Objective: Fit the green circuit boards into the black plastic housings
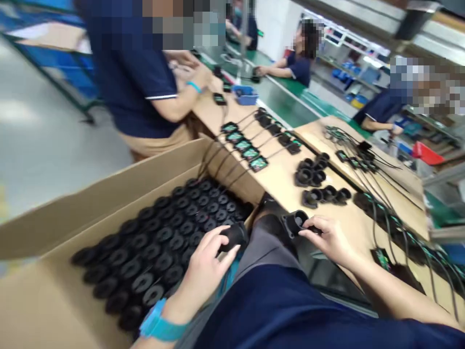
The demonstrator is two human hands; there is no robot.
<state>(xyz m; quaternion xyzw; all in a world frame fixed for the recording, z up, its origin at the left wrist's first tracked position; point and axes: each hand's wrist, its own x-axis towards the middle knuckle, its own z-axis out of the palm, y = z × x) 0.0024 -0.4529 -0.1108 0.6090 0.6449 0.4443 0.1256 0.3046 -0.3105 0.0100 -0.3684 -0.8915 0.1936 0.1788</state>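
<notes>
1. A cardboard box (72, 218) stands at the far left, its flaps open, filled with rows of black ring-shaped parts (160, 247) lying tightly side by side.
2. At the right edge of the box, the left hand (207, 264) wears a blue wristband (158, 325); its fingers (227, 254) curl around one black part (235, 236), holding it just above the box's rim.
3. Right of the box, over the person's lap, the right hand (329, 237) pinches a second black housing (296, 223) between thumb and fingers (312, 224), its round opening facing up. The two held parts sit near each other without touching.
4. Beyond the box, the wooden desk (283, 182) carries a row of small green-faced modules with black cables (245, 145), and further right two clusters of black housings (316, 179).
5. Still further right of the box lie more cabled modules (363, 160) in a tangle.
6. Behind the box stands a co-worker in a dark blue shirt (134, 72), hands at the desk; other people sit along a green conveyor (286, 97) further back.
</notes>
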